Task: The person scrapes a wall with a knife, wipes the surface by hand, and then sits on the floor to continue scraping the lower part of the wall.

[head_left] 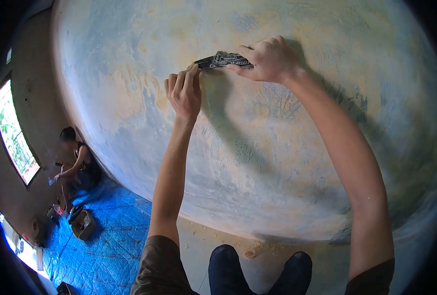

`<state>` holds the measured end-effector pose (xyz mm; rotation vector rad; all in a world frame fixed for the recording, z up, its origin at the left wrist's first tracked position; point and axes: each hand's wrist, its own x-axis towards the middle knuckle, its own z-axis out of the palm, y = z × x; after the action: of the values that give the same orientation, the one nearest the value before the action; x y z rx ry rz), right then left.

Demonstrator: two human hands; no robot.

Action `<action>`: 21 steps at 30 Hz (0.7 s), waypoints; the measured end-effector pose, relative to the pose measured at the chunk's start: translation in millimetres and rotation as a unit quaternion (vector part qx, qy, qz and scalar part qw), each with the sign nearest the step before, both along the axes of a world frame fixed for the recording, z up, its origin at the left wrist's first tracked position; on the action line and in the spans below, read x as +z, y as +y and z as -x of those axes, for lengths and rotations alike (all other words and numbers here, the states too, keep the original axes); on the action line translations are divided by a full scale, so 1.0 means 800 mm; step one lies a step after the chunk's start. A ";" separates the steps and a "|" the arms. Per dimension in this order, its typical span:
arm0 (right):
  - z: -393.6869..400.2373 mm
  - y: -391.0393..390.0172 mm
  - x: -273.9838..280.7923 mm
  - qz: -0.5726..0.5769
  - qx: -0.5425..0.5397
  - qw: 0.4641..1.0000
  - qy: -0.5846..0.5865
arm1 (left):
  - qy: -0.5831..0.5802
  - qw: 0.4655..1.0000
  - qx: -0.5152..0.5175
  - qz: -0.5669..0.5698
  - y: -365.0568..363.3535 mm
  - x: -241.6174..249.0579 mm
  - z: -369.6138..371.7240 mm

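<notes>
A dark, narrow tool [224,60] with a rough, grey-streaked middle lies against the mottled wall [277,162]; its exact kind is not clear. The fingertips of my left hand [185,92] pinch its dark left end. Around its right end my right hand [271,61] is closed, with the thumb below and fingers above. Blue, yellow and cream patches of paint or plaster cover the wall, rough in places. Both arms reach up and cast shadows on the surface.
At left, a person [80,160] sits by a window [14,130]. A blue tarp [115,236] covers the floor there, with a box [83,225] on it. Yellowish crumbs lie along the wall's foot, near my dark shoes [224,265].
</notes>
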<state>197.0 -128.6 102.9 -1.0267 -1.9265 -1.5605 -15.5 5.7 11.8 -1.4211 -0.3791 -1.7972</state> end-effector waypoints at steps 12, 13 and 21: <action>-0.001 0.003 -0.001 -0.011 0.023 1.000 0.000 | 0.005 1.000 0.020 0.011 -0.001 -0.001 0.003; -0.002 0.001 0.000 -0.010 0.034 0.999 -0.010 | 0.005 1.000 0.020 0.011 -0.004 -0.005 0.002; -0.006 0.005 -0.001 -0.033 0.034 0.999 -0.016 | -0.001 1.000 0.028 -0.014 0.000 -0.001 0.001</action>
<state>201.6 -124.4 102.0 -0.9056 -1.8972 -1.5999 -16.5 5.9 11.0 -1.3769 -0.3892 -1.7525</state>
